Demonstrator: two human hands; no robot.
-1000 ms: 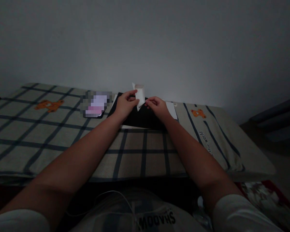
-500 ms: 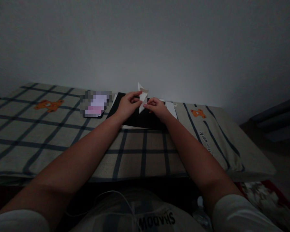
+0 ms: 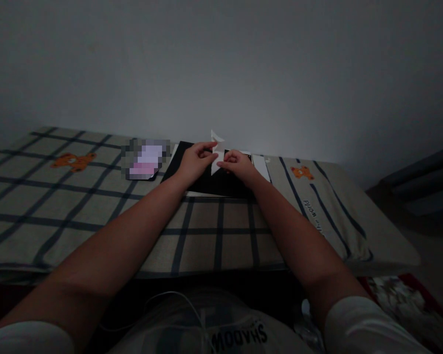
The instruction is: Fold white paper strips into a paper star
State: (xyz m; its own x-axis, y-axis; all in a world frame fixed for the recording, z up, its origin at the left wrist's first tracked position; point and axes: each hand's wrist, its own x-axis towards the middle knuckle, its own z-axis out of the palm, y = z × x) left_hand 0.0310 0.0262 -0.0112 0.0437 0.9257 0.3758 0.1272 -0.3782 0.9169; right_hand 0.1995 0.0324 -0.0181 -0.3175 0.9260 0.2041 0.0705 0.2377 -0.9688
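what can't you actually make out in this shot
All in the head view:
- Folded white paper: its shape and creases, too small and dim, partly covered by the left hand and right hand.
- Phone: screen pixelated.
- Black sheet: middle hidden by both hands.
- White sheet: mostly hidden behind the right hand.
- Shirt lettering: cut off by the bottom edge.
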